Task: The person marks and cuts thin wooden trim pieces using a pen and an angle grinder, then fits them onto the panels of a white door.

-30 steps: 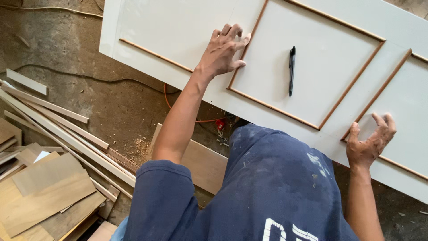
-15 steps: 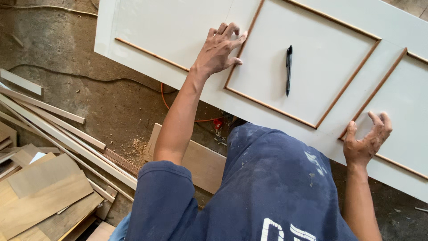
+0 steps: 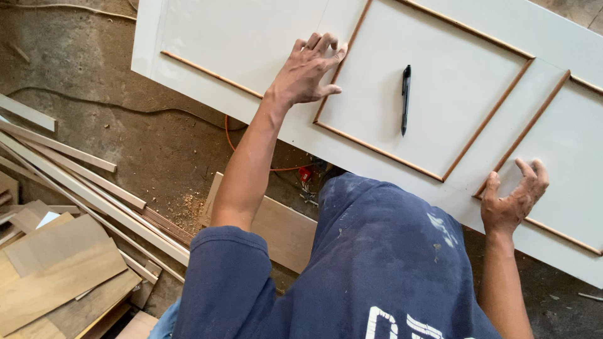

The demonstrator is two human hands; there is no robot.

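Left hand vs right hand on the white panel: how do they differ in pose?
The left hand lies with fingers spread along a wood trim strip; the right hand grips nearer the panel's near edge, fingers curled. The left arm reaches far out; the right stays close. Both touch the white panel, holding nothing else.

Soft, even daylight fills the head view, bright on the white panel point(image 3: 440, 94), which shows a mild sheen but no hard glare and keeps its thin brown trim lines crisp. Shadows are faint and short: a slim one hugs the black pen point(image 3: 406, 100), a soft one lies under the left hand point(image 3: 308, 72), and the dirt floor point(image 3: 125, 144) below the panel's edge is dimmer. Focus is sharp throughout, with slight wide-angle bending of straight edges toward the corners
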